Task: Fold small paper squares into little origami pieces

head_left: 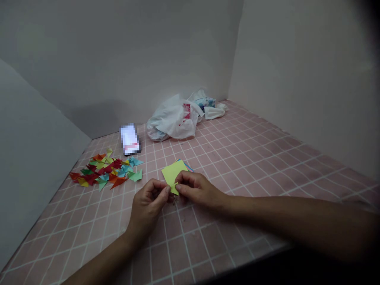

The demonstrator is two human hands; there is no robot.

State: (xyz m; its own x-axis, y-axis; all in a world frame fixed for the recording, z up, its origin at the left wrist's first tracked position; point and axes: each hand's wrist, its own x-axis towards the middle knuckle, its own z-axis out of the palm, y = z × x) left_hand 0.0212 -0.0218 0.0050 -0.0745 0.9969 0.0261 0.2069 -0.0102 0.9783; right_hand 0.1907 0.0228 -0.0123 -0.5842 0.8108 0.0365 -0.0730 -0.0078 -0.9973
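Note:
Between my two hands is a small folded piece of yellow-green paper (174,189), pinched from both sides. My left hand (150,200) is closed on its left edge, thumb on top. From the right, my right hand (200,190) grips it with thumb and fingertips. Just beyond the fingers lies a stack of square paper sheets (173,171), yellow-green on top, with blue and red edges showing at its right corner. My right fingers hide part of the stack. The exact folds of the held piece are too small to make out.
Left of the hands spreads a pile of colourful folded paper figures (107,170). Behind it stands a phone (130,138) with a lit screen. White plastic bags (175,118) and a blue-patterned packet (206,103) lie by the back wall. A pink checked cloth (252,158) covers the table.

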